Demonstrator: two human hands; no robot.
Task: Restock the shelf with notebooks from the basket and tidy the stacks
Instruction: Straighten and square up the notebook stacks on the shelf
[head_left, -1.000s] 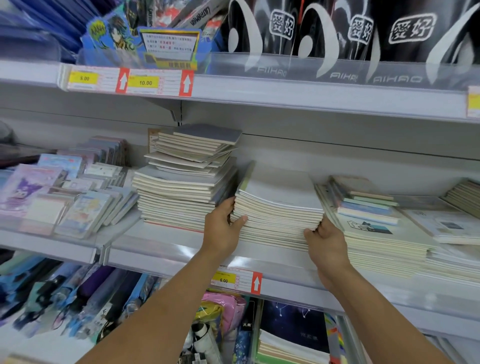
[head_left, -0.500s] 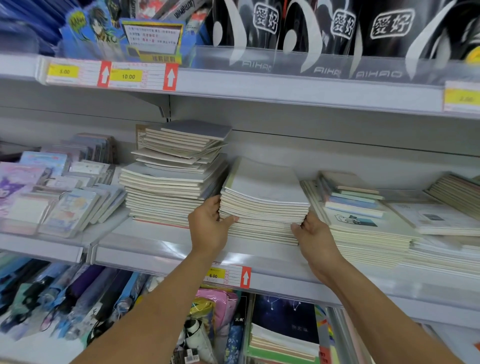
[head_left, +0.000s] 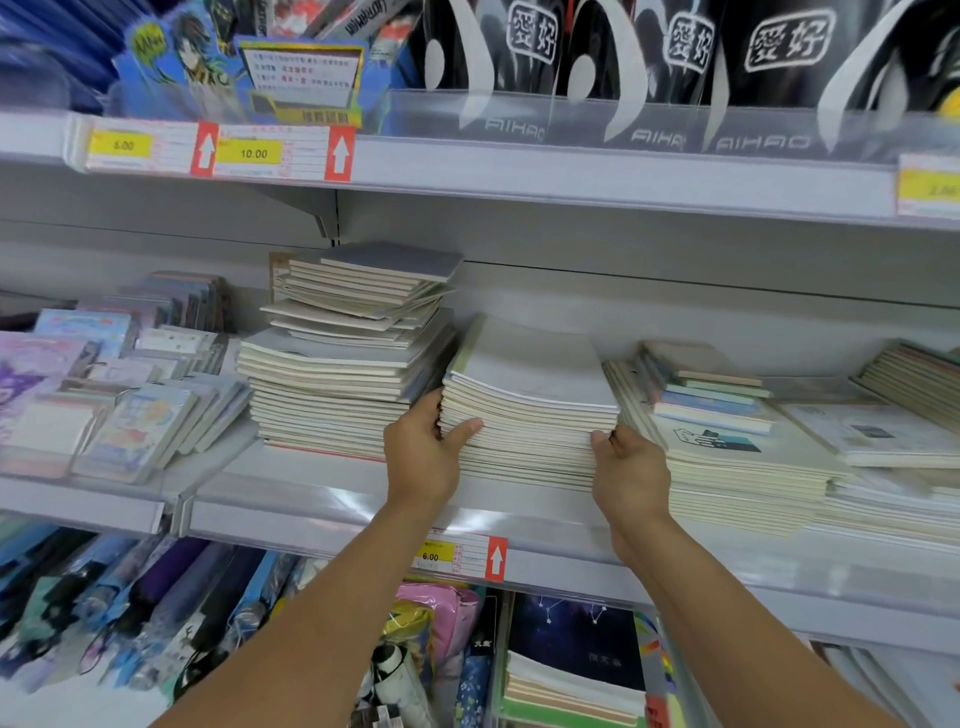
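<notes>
on the middle shelf (head_left: 332, 514) sits the centre notebook stack (head_left: 530, 405), left hand (head_left: 421, 457) and right hand (head_left: 631, 475) gripping its two sides, fingers curled round, likely to square it between neighbouring piles.

Hands (head_left: 524, 462) lower on stack (head_left: 530, 410).

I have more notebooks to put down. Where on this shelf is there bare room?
Only the front strip before the tall stack. Elsewhere stacks crowd: both hands grip the middle stack, wedged between neighbours.
</notes>
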